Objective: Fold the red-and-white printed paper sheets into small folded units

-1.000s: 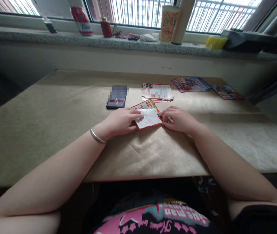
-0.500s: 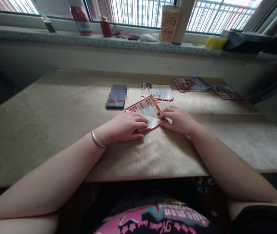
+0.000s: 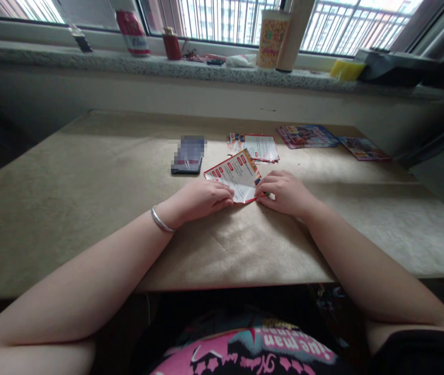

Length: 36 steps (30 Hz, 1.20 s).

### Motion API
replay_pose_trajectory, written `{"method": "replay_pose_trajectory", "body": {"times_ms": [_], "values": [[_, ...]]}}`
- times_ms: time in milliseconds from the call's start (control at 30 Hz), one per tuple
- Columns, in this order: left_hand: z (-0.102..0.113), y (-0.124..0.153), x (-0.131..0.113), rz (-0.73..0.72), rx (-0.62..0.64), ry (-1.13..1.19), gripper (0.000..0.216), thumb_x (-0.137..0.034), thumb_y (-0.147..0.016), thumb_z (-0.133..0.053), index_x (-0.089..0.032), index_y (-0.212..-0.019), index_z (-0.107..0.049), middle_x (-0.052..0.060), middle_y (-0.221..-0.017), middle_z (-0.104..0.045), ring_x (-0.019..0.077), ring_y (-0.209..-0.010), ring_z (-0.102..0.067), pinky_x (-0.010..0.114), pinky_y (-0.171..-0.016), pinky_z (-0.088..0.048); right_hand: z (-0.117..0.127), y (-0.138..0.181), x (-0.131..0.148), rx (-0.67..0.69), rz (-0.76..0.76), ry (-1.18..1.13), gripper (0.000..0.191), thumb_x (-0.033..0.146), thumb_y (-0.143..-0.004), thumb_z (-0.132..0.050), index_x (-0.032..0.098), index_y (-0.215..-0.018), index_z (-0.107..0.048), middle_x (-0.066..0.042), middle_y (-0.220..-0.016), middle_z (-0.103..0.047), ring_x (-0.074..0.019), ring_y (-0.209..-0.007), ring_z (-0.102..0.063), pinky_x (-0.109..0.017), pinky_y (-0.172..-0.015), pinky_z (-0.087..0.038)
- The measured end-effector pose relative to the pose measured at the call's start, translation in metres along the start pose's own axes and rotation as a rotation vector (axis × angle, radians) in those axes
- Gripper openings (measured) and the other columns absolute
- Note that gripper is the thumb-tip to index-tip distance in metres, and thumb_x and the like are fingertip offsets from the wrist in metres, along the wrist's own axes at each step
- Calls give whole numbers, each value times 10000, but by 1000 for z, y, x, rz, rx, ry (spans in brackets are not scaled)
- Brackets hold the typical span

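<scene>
A white printed leaflet (image 3: pixel 234 176) with red borders and red labels lies tilted on the table before me, a crease near its lower edge. My left hand (image 3: pixel 206 199) grips its lower left edge, thumb below and fingers on top. At the lower right corner, my right hand (image 3: pixel 282 192) pinches the paper between thumb and fingers. Just behind the leaflet rests a stack of similar leaflets (image 3: pixel 263 147), slightly fanned. A dark phone (image 3: pixel 188 159), partly blurred out, lies to the left of them.
Colourful leaflets (image 3: pixel 309 135) are piled at the back right, with another small pile (image 3: pixel 363 148) beside them. On the windowsill (image 3: pixel 206 73) stand a red and white can (image 3: pixel 132 32), a red lighter-like object (image 3: pixel 171 44), a patterned cup (image 3: pixel 271 40) and a yellow item (image 3: pixel 347 69).
The leaflet has shifted slightly up and right. My left hand has drawn its fingers and thumb together on the lower edge; my right hand stays at the corner.
</scene>
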<state>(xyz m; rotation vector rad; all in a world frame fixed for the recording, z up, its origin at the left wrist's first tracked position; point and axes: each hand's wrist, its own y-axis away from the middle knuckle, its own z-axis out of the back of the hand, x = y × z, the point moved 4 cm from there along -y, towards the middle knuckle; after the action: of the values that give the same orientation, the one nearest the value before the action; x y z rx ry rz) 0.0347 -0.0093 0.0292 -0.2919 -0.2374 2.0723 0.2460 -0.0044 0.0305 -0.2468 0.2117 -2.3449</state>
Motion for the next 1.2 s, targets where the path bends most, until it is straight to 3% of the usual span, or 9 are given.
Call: {"method": "replay_pose_trajectory", "body": {"times_ms": [200, 333, 567, 700, 1000, 1200], "values": [[-4, -2, 8, 56, -28, -25, 285, -327, -995, -469, -184, -917, -704, 54, -1039, -745, 172, -925, -701, 288, -828, -540, -2, -1, 1, -20, 29, -43, 136, 254, -865, -607, 218, -867, -737, -46, -994, -748, -221, -974, -624, -362, -905, -447], [-10, -5, 15, 76, -87, -81, 238, -305, -967, -520, -165, -873, -689, 74, -1202, -699, 226, -1051, -659, 382, -946, -517, -2, -1, 0, -31, 37, -45, 130, 247, -869, -609, 217, -851, -734, -42, -985, -755, -213, -943, -644, -371, -901, -454], [-13, -5, 19, 151, -83, -78, 238, -286, -973, -489, -173, -1007, -696, 68, -999, -741, 213, -945, -671, 334, -832, -534, -6, -3, 7, -64, 96, -37, 191, 248, -889, -591, 227, -1016, -732, -32, -1097, -743, -223, -1023, -632, -383, -932, -461], [-14, -6, 21, 211, -79, -102, 250, -299, -968, -495, -167, -1014, -703, 83, -965, -729, 213, -907, -670, 321, -790, -527, -11, -6, 12, -50, 124, -53, 207, 235, -909, -561, 225, -1012, -741, -35, -1086, -747, -214, -1011, -634, -373, -924, -472], [-12, -12, 23, 328, -52, -122, 301, -319, -979, -432, -151, -939, -678, 90, -952, -720, 218, -889, -665, 313, -749, -509, -10, -6, 11, -34, 47, -13, 173, 247, -892, -587, 218, -956, -745, -47, -1022, -756, -214, -970, -662, -350, -854, -484], [-14, -13, 27, 388, -54, -192, 300, -333, -971, -449, -152, -881, -670, 93, -944, -719, 225, -853, -663, 310, -705, -488, -10, -8, 10, -71, -77, 56, 182, 281, -903, -577, 205, -975, -726, -57, -906, -760, -203, -831, -676, -329, -765, -469]]}}
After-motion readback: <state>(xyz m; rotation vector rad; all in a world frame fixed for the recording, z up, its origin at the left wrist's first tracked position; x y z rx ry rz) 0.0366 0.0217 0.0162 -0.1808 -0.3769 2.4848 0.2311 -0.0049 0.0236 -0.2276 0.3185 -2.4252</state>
